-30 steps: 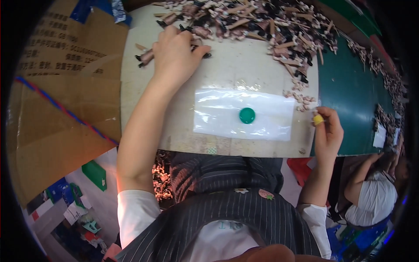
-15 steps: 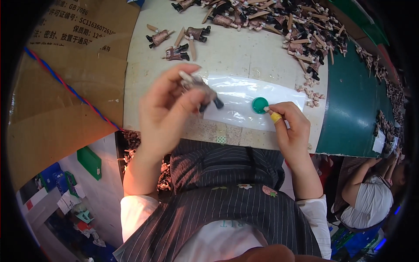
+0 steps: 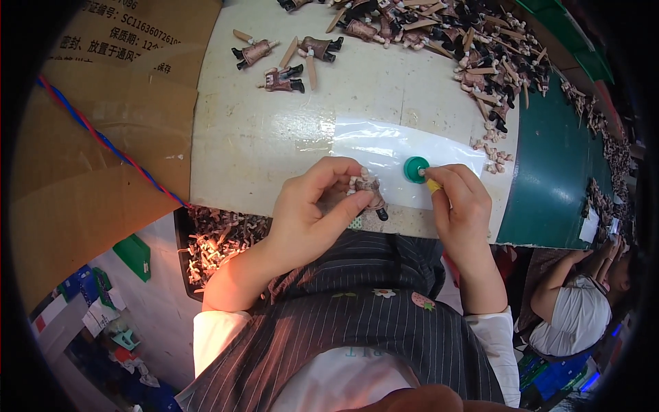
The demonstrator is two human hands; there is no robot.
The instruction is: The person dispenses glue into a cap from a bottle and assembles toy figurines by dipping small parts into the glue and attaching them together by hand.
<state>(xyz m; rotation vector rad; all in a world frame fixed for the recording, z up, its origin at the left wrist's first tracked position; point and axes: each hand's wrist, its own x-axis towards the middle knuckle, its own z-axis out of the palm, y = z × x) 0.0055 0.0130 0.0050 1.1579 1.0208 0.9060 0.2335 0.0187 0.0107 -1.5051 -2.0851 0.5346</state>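
The table is pale on the left and turns green at the right. A brown box, with a red-and-blue cord across it, stands along the left side. A heap of dolls and tan slats covers the far right of the table. A black bin full of small parts sits below the near edge at left, and a seated co-worker shows at lower right. A clear sheet lies near the front edge. The 2 hands are apart: the left hand pinches 1 doll between thumb and fingers, just off the sheet's near left corner; the right hand, a yellow band on a finger, has thumb and fingertip closed on a pale bit at the right rim of a green cap on the sheet. Whether bit and cap touch, I cannot tell. At upper left, 3 loose dolls lie beside tan slats.
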